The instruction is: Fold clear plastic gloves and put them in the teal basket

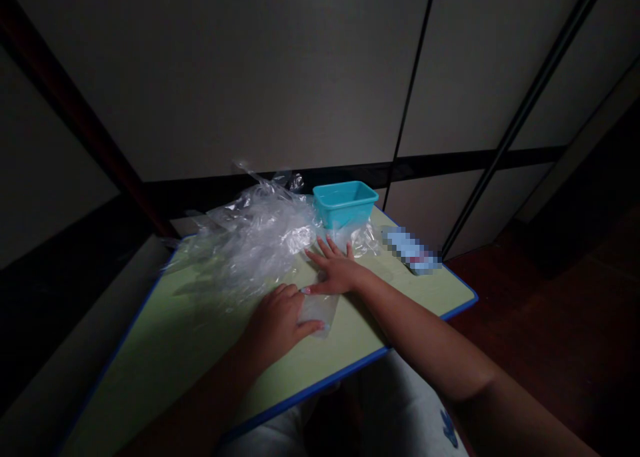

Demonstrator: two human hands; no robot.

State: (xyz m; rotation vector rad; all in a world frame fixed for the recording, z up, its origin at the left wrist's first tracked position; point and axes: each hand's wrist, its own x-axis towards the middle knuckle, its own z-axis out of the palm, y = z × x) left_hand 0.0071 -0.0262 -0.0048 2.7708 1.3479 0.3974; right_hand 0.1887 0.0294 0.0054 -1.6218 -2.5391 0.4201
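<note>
A flat clear plastic bag lies on the yellow-green table. My right hand rests palm down at its far part, fingers spread, holding nothing. At the bag's left side is my left hand, fingers bent and close to the table, thumb stretched apart over the bag. The two hands almost touch at the right thumb. Beyond them on the left spreads a big loose heap of crumpled clear plastic.
A turquoise plastic basin stands at the back of the table. To its right lies a light blue item, blurred out by pixels. Cabinet panels rise behind the table, which has a blue edge.
</note>
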